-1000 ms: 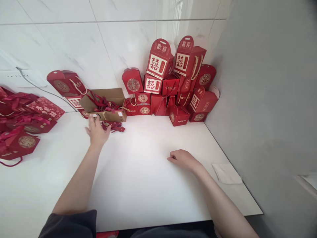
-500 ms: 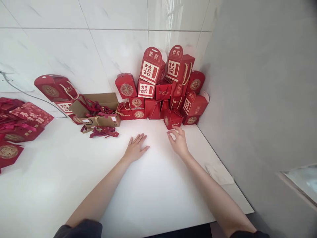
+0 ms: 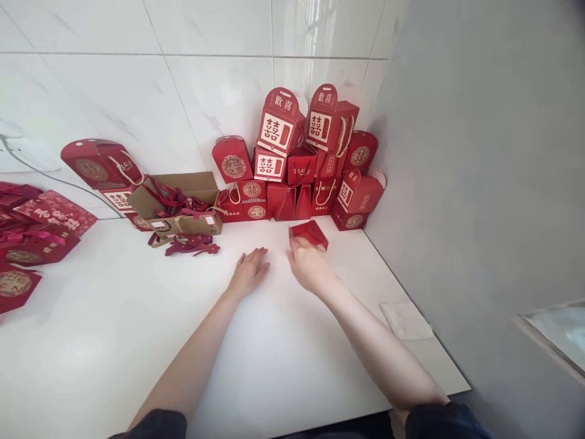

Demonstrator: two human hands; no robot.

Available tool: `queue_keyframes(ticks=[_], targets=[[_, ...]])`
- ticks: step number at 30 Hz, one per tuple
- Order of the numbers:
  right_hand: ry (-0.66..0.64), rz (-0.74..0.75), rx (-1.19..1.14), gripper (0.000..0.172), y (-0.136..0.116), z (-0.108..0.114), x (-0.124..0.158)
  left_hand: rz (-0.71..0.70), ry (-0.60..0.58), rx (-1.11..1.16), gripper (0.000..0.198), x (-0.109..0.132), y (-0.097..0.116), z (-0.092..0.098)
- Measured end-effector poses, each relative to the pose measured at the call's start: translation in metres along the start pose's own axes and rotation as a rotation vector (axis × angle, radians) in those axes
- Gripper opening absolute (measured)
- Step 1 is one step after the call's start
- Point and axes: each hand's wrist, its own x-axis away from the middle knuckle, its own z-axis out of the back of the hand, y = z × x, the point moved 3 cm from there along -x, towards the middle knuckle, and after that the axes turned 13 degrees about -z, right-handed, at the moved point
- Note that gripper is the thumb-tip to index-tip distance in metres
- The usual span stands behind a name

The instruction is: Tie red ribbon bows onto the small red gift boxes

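Observation:
My right hand grips a small red gift box in front of the stacked boxes; the fingers are slightly blurred and partly cover the box's near side. To its left, my left hand lies on the white table, fingers stretched out and holding nothing. Behind both hands rises a pile of red gift boxes with gold or white printed characters, some with rope handles.
An open cardboard box of dark red ribbons stands left of the pile, with loose ribbons before it. More red boxes sit at the far left. A grey wall bounds the right side; a tiled wall is behind.
My right hand has closed on the front red box and drawn it left and toward me, away from the pile. My left hand has barely shifted, its fingers closer together.

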Motion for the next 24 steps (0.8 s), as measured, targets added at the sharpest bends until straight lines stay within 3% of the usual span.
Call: queue_keyframes(ticks=[3, 6, 8, 10, 13, 15, 19, 24], targets=[[-0.231, 0.344, -0.046, 0.029, -0.017, 0.019, 0.041, 0.049, 0.064, 0.078, 0.05, 0.0, 0.003, 0.011], [-0.142, 0.48, -0.157, 0.024, -0.012, 0.028, 0.062, 0.102, 0.136, 0.271, 0.057, 0.008, 0.02, 0.027], [-0.12, 0.439, -0.206, 0.023, -0.004, 0.02, 0.068, 0.124, 0.132, 0.494, 0.055, 0.018, 0.037, 0.036], [-0.184, 0.41, -0.264, 0.025, 0.001, 0.005, 0.073, 0.095, 0.055, 0.631, 0.05, 0.029, 0.057, 0.041], [-0.273, 0.462, -0.368, 0.052, -0.002, -0.014, 0.082, 0.082, -0.032, 0.683, 0.043, 0.045, 0.078, 0.047], [-0.277, 0.505, -0.407, 0.06, -0.006, -0.021, 0.087, 0.096, -0.038, 0.681, 0.041, 0.053, 0.083, 0.05], [-0.151, 0.356, -0.364, 0.029, 0.001, -0.033, 0.082, 0.032, -0.142, 0.636, 0.048, 0.061, 0.09, 0.056], [0.076, 0.112, -0.376, 0.025, 0.027, -0.04, 0.073, -0.118, -0.263, 0.593, 0.059, 0.065, 0.101, 0.059]])
